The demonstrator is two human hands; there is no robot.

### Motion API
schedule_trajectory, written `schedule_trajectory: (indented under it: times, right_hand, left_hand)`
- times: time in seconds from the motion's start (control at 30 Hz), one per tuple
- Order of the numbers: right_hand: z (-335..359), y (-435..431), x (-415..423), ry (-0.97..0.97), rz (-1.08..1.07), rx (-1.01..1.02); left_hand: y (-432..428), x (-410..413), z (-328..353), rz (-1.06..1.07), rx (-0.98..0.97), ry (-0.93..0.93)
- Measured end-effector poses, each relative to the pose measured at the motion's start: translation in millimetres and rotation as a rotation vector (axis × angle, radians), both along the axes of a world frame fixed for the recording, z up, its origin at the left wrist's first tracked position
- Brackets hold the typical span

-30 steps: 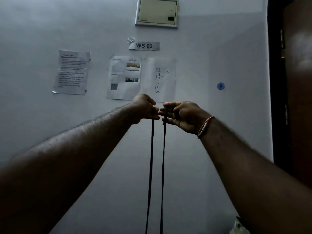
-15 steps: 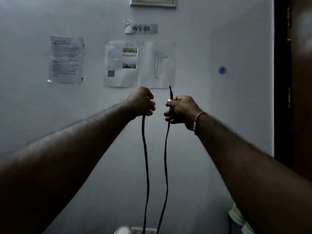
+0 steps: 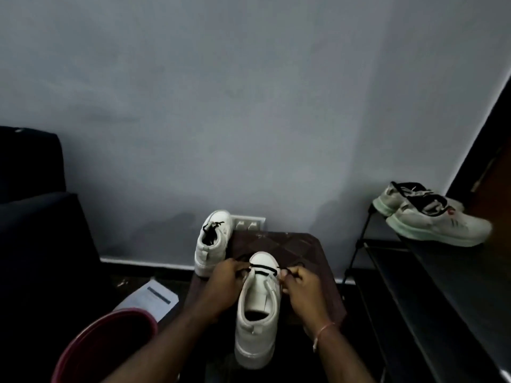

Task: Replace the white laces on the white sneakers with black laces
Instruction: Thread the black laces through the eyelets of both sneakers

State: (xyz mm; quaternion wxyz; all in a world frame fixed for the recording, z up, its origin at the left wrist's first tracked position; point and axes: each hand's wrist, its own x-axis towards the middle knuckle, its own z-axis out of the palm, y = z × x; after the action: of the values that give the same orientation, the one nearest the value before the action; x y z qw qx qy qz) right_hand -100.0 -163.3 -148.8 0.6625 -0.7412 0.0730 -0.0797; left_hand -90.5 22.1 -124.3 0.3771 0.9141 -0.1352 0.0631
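The left hand (image 3: 225,283) and the right hand (image 3: 300,286) are now down at the near white sneaker (image 3: 260,308), which stands on the small dark table (image 3: 307,250) with its toe toward twelve o'clock. The black lace (image 3: 264,268) makes one bar across the lowest eyelets near the toe. Half a second ago both hands were raised in front of the wall, each holding one end of this lace, and the two strands hung down side by side. Now the left hand, at nine o'clock of the bar, has its fingers curled and pinches the lace where it leaves the shoe. The right hand, at three o'clock, pinches the other side in the same way. Probably the ends were made equal in length, so the crossing upward can begin; the eyelets above the bar are not yet laced. The second white sneaker (image 3: 213,241), at eleven o'clock by the table's far edge, already shows black lace at its opening.
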Motion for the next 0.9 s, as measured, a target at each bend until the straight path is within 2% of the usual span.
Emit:
schedule_trajectory:
  times: [0.1,0.2,0.3,0.47,0.67,0.8,0.9]
  right_hand:
    - [-5.6,8.1,-4.1,-0.064,-0.022,-0.010]
    - [-1.7,13.0,2.9,-0.094,-0.013,-0.081]
    - [-4.3,17.8,7.5,-0.055,-0.032,-0.174]
    - [-3.3,21.8,15.4,-0.071,-0.056,-0.358]
    - [-11.1,22.9,20.6,-0.019,-0.138,-0.233]
    - [-12.6,23.7,21.8,-0.001,-0.149,-0.190]
    - [-14.7,24.1,22.5,-0.011,-0.146,-0.187]
  left_hand:
    - [0.7,1.6,-16.7,0.045,-0.169,-0.006]
    - [-4.8,5.6,-20.8,0.140,-0.206,-0.005]
    - [-7.1,15.7,-20.2,0.143,-0.216,0.079]
    - [-9.2,24.8,-19.9,0.139,-0.040,0.069]
    - [-2.7,30.5,-19.8,0.096,0.038,0.048]
    - [-4.7,26.8,-29.6,0.239,-0.231,0.172]
    - [-11.7,14.6,-34.6,0.285,-0.599,0.290]
